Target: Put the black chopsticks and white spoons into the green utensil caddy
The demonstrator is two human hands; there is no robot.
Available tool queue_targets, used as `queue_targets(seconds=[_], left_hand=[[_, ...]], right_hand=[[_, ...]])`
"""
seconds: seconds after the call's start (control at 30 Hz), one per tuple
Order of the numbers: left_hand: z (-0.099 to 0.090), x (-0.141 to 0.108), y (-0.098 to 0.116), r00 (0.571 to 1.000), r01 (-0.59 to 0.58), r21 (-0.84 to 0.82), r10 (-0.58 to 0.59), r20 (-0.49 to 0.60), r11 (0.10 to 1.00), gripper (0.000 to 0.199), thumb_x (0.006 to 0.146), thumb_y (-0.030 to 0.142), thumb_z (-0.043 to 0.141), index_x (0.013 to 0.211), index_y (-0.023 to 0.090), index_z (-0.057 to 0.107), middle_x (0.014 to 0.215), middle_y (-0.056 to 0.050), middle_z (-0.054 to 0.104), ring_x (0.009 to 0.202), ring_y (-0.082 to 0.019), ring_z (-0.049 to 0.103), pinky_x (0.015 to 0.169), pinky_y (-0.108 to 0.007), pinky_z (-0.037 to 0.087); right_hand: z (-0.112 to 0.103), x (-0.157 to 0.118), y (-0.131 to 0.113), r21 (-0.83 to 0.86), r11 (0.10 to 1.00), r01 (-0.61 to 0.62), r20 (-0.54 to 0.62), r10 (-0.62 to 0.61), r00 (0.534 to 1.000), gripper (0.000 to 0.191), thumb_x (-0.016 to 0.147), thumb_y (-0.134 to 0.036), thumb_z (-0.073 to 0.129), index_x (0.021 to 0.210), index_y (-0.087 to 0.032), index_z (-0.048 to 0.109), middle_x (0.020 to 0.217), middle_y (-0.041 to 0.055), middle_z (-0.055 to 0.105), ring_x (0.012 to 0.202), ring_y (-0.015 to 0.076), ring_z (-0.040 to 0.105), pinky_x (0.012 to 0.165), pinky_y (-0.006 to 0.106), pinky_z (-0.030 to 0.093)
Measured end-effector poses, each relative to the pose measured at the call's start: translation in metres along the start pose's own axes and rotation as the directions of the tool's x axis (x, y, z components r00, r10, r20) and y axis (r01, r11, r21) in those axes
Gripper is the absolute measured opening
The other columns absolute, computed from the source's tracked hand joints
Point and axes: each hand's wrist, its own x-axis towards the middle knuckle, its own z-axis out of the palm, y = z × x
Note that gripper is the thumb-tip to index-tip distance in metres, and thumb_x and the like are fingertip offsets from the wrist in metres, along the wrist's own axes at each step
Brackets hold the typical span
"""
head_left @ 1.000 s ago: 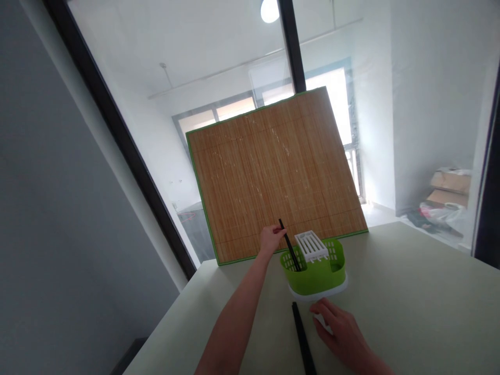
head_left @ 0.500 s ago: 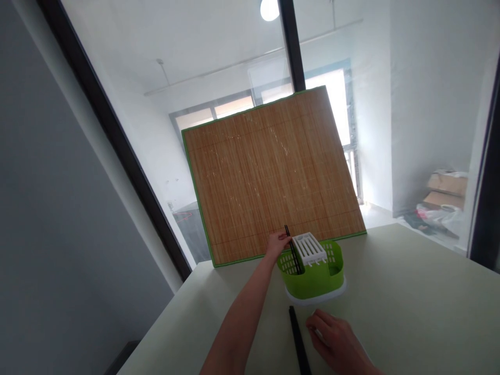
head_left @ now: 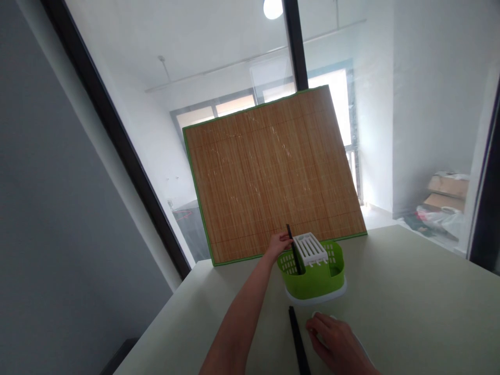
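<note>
A green basket [head_left: 312, 284] with a white base and a white slotted top piece [head_left: 310, 247] stands on the pale table. My left hand [head_left: 279, 244] pinches dark chopsticks [head_left: 295, 255], whose lower ends are inside the basket's left compartment. In front of the basket lies a bundle of black chopsticks [head_left: 298, 338]. Just right of that bundle my right hand [head_left: 334, 338] rests low over the table, its fingers curled. Something white shows partly beneath and behind it; what the fingers hold is hidden.
Behind the basket, a bamboo mat [head_left: 269, 177] with green edging leans against the glass. The pale table [head_left: 414, 291] extends to both sides. Cardboard boxes [head_left: 447, 192] and plastic bags are beyond the glass at the right.
The chopsticks in my left hand have drawn closer together and stand slightly more upright. My right hand has shifted very slightly, and more of the white thing shows beside it.
</note>
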Motion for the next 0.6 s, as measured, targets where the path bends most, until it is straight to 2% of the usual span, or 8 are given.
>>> queue_targets(seconds=[0.13, 0.23, 0.33, 0.43, 0.5, 0.6], left_hand=[[-0.010, -0.007, -0.001, 0.995, -0.034, -0.001, 0.034, -0.090, 0.999, 0.034, 0.067, 0.016, 0.072, 0.101, 0.014, 0.067, 0.098, -0.014, 0.068, 0.084, -0.018, 0.064, 0.067, -0.026, 0.053], [-0.023, -0.027, -0.007, 0.976, -0.075, 0.001, 0.074, -0.205, 0.997, 0.033, 0.073, 0.022, 0.067, 0.105, 0.016, 0.064, 0.102, -0.014, 0.065, 0.089, -0.017, 0.062, 0.068, -0.024, 0.051], [-0.033, -0.065, -0.030, 0.941, -0.115, -0.006, 0.107, -0.321, 0.993, 0.035, 0.077, 0.033, 0.061, 0.107, 0.015, 0.062, 0.100, -0.013, 0.064, 0.084, -0.016, 0.062, 0.065, -0.024, 0.052], [-0.035, -0.115, -0.066, 0.906, -0.126, 0.001, 0.116, -0.408, 0.992, 0.041, 0.074, 0.043, 0.062, 0.103, 0.015, 0.064, 0.089, -0.011, 0.066, 0.075, -0.016, 0.062, 0.060, -0.025, 0.051], [-0.032, -0.147, -0.089, 0.902, -0.086, 0.000, 0.078, -0.424, 0.996, 0.044, 0.071, 0.047, 0.062, 0.100, 0.015, 0.065, 0.087, -0.010, 0.066, 0.073, -0.017, 0.062, 0.058, -0.026, 0.051], [-0.026, -0.183, -0.110, 0.901, -0.018, 0.005, 0.019, -0.433, 1.000, 0.043, 0.071, 0.048, 0.061, 0.099, 0.016, 0.065, 0.091, -0.011, 0.067, 0.075, -0.018, 0.062, 0.061, -0.028, 0.052]], right_hand=[[-0.007, -0.001, -0.004, 0.002, 0.999, -0.043, 0.033, 0.043, 0.999, 0.018, 0.085, -0.014, 0.042, 0.089, -0.024, 0.056, 0.082, -0.0010, 0.061, 0.073, 0.0130, 0.058, 0.065, 0.024, 0.034], [0.000, -0.004, -0.008, -0.027, 0.996, -0.083, 0.123, 0.086, 0.989, 0.013, 0.079, -0.020, 0.052, 0.089, -0.026, 0.058, 0.080, -0.0033, 0.065, 0.070, 0.0140, 0.061, 0.060, 0.024, 0.034], [0.019, -0.010, -0.013, -0.137, 0.988, -0.066, 0.216, 0.095, 0.972, 0.021, 0.067, -0.026, 0.067, 0.087, -0.025, 0.060, 0.080, -0.0018, 0.067, 0.070, 0.0183, 0.063, 0.054, 0.024, 0.033], [0.036, -0.013, -0.018, -0.303, 0.952, -0.042, 0.251, 0.122, 0.960, 0.021, 0.070, -0.012, 0.060, 0.087, -0.023, 0.062, 0.079, -0.0001, 0.068, 0.068, 0.0194, 0.065, 0.050, 0.025, 0.030], [0.039, -0.014, -0.021, -0.345, 0.936, -0.068, 0.261, 0.165, 0.951, 0.027, 0.068, -0.006, 0.055, 0.089, -0.022, 0.062, 0.080, 0.0006, 0.069, 0.069, 0.0203, 0.066, 0.048, 0.026, 0.030], [0.034, -0.014, -0.023, -0.310, 0.941, -0.134, 0.267, 0.221, 0.938, 0.033, 0.060, -0.011, 0.058, 0.092, -0.019, 0.061, 0.083, 0.0042, 0.069, 0.071, 0.0237, 0.066, 0.049, 0.027, 0.033]])
